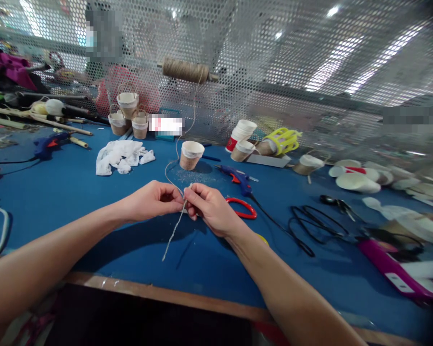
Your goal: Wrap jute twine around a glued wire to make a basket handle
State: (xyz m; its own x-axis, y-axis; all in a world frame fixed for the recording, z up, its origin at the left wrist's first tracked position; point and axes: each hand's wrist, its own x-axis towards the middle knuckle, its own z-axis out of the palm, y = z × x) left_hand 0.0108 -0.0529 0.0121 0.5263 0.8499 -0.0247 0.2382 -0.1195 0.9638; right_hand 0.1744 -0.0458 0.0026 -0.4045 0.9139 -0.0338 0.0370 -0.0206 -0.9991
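Thin beige twine [173,234] is pinched between the fingertips of both hands, above the front of the blue table. My left hand [161,201] closes thumb and finger on it from the left. From the right, my right hand [210,205] grips it with fingers curled. Below the hands a twisted-looking end dangles toward the table edge. The other part runs up to a twine spool [185,70] on a rod at the mesh panel. Just beyond my hands stands a burlap-covered cup [190,161] with a white lining. Red-handled scissors [246,207] lie partly hidden behind my right hand.
A blue glue gun [240,179] with a black cable lies to the right, another glue gun [50,144] at far left. White fabric scraps [122,156] and small handled buckets [128,103] sit back left. Stacked paper cups [242,132] stand back right. A perforated metal panel [274,62] bounds the table.
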